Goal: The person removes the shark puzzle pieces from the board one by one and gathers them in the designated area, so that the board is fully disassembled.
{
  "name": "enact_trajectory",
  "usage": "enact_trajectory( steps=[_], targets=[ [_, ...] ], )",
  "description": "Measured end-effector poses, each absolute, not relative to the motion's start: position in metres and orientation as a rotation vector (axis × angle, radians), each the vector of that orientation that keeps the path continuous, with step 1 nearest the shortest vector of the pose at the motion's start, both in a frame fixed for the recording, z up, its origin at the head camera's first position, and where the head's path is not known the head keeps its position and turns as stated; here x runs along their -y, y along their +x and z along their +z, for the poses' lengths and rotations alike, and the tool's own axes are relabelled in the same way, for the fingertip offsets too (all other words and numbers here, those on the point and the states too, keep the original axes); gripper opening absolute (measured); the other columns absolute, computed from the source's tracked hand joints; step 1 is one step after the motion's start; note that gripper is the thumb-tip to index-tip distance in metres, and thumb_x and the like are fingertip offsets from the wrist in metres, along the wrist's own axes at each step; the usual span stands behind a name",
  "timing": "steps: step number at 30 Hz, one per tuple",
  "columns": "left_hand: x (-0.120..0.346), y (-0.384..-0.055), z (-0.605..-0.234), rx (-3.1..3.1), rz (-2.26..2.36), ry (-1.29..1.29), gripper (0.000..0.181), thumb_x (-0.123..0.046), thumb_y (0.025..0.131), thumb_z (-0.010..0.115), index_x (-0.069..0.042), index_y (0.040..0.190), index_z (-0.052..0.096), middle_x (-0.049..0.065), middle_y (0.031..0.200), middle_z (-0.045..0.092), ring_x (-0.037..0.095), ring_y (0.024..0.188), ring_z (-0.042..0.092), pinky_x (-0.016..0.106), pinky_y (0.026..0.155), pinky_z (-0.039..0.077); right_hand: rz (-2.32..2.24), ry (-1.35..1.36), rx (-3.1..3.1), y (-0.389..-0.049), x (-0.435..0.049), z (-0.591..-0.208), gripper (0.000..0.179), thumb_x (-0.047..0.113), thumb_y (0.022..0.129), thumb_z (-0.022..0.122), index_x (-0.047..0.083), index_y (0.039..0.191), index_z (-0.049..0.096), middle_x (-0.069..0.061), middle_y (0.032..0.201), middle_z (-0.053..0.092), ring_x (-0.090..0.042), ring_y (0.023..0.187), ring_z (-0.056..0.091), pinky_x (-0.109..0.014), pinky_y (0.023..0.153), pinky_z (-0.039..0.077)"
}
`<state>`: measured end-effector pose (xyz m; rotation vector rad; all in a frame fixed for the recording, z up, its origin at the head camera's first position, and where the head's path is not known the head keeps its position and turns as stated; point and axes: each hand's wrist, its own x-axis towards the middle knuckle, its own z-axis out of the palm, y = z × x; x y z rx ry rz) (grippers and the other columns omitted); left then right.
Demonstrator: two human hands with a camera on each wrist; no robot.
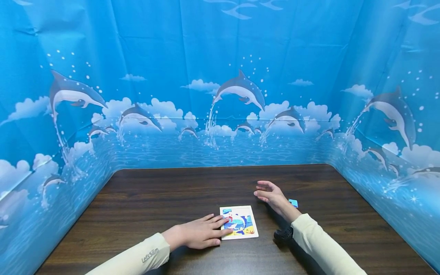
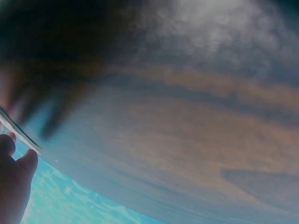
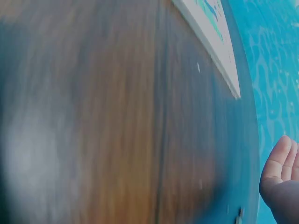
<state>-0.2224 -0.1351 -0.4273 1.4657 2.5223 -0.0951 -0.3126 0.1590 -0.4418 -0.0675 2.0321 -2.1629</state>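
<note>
A square, white-framed picture puzzle (image 1: pixel 251 214) with a dolphin in blue, yellow and red lies flat on the table. My left hand (image 1: pixel 203 231) rests with spread, straight fingers over the puzzle's left side, covering part of the picture. To the right of the puzzle, my right hand (image 1: pixel 271 196) hovers over the table, fingers loosely bent and thumb apart, with nothing seen between them. Just behind the right wrist lies a small blue piece (image 1: pixel 293 203), partly hidden by the arm. In the right wrist view the puzzle's white frame (image 3: pixel 210 44) shows at the upper right, apart from the hand.
The dark wood-grain table (image 1: pixel 165 191) is enclosed at the back and sides by a blue curtain (image 1: pixel 154 57) printed with dolphins. A black strap with a wrist camera (image 1: pixel 283 234) sits on the right wrist. Much of the left wrist view is blurred.
</note>
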Motion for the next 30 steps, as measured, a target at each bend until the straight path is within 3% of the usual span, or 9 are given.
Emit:
enact_trajectory(
  steps=[15, 21, 30],
  targets=[
    [0.137, -0.217, -0.429, -2.54, -0.101, 1.477, 0.049, -0.04, 0.103, 0.024, -0.029, 0.151, 0.02, 0.007, 0.158, 0.018, 0.026, 0.146, 0.02, 0.048, 0.115, 0.022, -2.096, -0.24, -1.906, -0.303, -0.107, -0.444, 0.052, -0.005, 0.087, 0.057, -0.01, 0.134, 0.036, -0.025, 0.126, 0.046, -0.028, 0.108, 0.055, -0.032, 0.089, 0.052],
    [0.138, -0.215, -0.428, -2.53, -0.094, 1.478, 0.049, -0.039, 0.103, 0.024, -0.029, 0.151, 0.019, 0.008, 0.158, 0.019, 0.026, 0.146, 0.02, 0.048, 0.115, 0.022, -2.011, -0.298, -1.953, -0.299, -0.094, -0.443, 0.051, 0.0, 0.087, 0.06, -0.008, 0.133, 0.04, -0.028, 0.129, 0.047, -0.022, 0.104, 0.06, -0.038, 0.093, 0.051],
    [0.14, -0.215, -0.429, -2.535, -0.106, 1.5, 0.049, -0.04, 0.103, 0.022, -0.028, 0.151, 0.019, 0.009, 0.158, 0.018, 0.026, 0.145, 0.021, 0.048, 0.115, 0.023, -1.86, -0.475, -2.068, -0.296, -0.082, -0.442, 0.049, -0.001, 0.083, 0.064, -0.01, 0.128, 0.046, -0.03, 0.124, 0.051, -0.031, 0.107, 0.058, -0.028, 0.085, 0.053]
  ],
)
